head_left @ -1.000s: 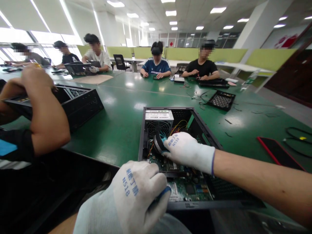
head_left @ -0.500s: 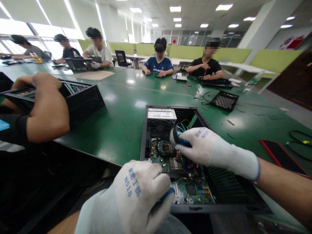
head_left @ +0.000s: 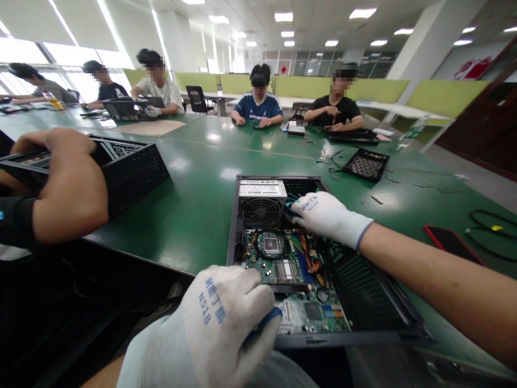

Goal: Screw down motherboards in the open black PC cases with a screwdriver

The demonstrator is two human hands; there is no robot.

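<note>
An opened black computer case (head_left: 375,338) lies before me with a green motherboard (head_left: 258,267) inside; a bare processor in its socket (head_left: 271,245) shows within a black ring. My right hand (head_left: 321,214), in a white glove, reaches in beside the fan of the power supply (head_left: 262,211). Its fingers are closed around a dark part, mostly hidden by the glove. My left hand (head_left: 230,318), gloved too, is curled at the near left edge of the case; what its fingers grip is hidden. Coloured cables (head_left: 313,261) run along the board's right side.
On the green table (head_left: 202,215), a co-worker's bare arm (head_left: 76,178) reaches into another case (head_left: 139,175) at my left. A black perforated panel (head_left: 367,164) lies ahead to the right. A red-edged phone-like slab (head_left: 450,245) and black cable (head_left: 484,215) are at far right. Several people sit beyond.
My right hand has moved up and away from me, from beside the processor socket toward the power supply, uncovering more of the board and cables. My left hand keeps its place at the case.
</note>
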